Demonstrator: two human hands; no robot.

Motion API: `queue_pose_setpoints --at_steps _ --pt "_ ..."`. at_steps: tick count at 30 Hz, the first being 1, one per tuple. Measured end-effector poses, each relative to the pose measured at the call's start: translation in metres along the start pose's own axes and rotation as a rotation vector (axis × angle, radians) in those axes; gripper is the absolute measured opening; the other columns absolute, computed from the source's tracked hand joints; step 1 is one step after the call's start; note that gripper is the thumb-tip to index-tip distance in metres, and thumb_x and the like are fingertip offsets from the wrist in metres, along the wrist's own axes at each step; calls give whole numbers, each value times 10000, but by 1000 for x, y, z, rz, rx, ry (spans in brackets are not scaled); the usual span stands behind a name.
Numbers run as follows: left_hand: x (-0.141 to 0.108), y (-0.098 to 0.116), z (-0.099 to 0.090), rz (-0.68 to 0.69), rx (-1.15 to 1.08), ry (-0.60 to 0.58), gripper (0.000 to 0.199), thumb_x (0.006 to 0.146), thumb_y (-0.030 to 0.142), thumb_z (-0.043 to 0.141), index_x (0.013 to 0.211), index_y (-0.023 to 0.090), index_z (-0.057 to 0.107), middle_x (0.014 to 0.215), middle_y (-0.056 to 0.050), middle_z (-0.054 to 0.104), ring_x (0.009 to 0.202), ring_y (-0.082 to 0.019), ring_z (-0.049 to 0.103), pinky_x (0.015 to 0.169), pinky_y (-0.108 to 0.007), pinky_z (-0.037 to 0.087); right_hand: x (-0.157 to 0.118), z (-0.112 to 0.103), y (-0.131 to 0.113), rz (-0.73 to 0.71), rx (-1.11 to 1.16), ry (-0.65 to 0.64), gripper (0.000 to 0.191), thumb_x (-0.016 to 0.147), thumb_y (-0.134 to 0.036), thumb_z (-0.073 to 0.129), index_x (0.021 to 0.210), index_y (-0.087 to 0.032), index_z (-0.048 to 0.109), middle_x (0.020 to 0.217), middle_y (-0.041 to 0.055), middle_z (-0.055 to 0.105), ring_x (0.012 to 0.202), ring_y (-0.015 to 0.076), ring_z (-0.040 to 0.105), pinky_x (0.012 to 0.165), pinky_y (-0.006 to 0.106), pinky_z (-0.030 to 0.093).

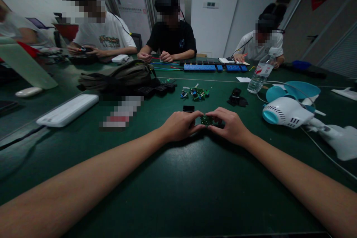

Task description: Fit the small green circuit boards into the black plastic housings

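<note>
A small green circuit board [206, 120] sits at the center of a dark green tabletop [178, 193], pinched between a worker's two bare hands. The left hand [184, 125] grips it from 9 o'clock, thumb and forefinger closed on its edge; the right hand [231, 125] clasps it from 3 o'clock in the same way. Whether the board touches the table cannot be told.

Near the left hand, at 10 o'clock from the board, lies a small black box [189, 109]. Just short of 12 o'clock, a cluster of green boards [199, 93] bears blue components, and black parts [237, 98] are heaped at 2 o'clock. Beyond them, also toward 2 o'clock, stands a clear bottle [259, 76] with a red-and-white label. A white fan [290, 112] with light blue blades lies at 3 o'clock.

A dark bag [119, 77] slumps at 10 o'clock, while a long white case [69, 109] rests at 9 o'clock. Farther out at 12 o'clock runs a row of blue blocks [200, 67]. Across the table sit co-workers: one in a printed white shirt [104, 37] at 10 o'clock, one in a black shirt [173, 39] at 11 and another in white [275, 41] at 1.
</note>
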State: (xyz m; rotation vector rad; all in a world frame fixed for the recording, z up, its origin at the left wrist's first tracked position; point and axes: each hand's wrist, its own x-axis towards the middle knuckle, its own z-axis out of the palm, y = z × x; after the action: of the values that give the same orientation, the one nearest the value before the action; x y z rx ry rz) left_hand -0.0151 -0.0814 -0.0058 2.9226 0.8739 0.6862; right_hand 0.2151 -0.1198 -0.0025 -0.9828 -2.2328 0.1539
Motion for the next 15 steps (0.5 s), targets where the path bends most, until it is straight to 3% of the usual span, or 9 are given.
queue_pose_setpoints --at_steps 15 --pt "0 -1 0 -7 -7 -15 343 967 442 546 1192 183 559 699 14 664 606 -153 625 562 -241 364 0 1 -2 -13 -10 35 255 830 -217 707 1073 -149 669 793 22 626 668 140 554 633 266 455"
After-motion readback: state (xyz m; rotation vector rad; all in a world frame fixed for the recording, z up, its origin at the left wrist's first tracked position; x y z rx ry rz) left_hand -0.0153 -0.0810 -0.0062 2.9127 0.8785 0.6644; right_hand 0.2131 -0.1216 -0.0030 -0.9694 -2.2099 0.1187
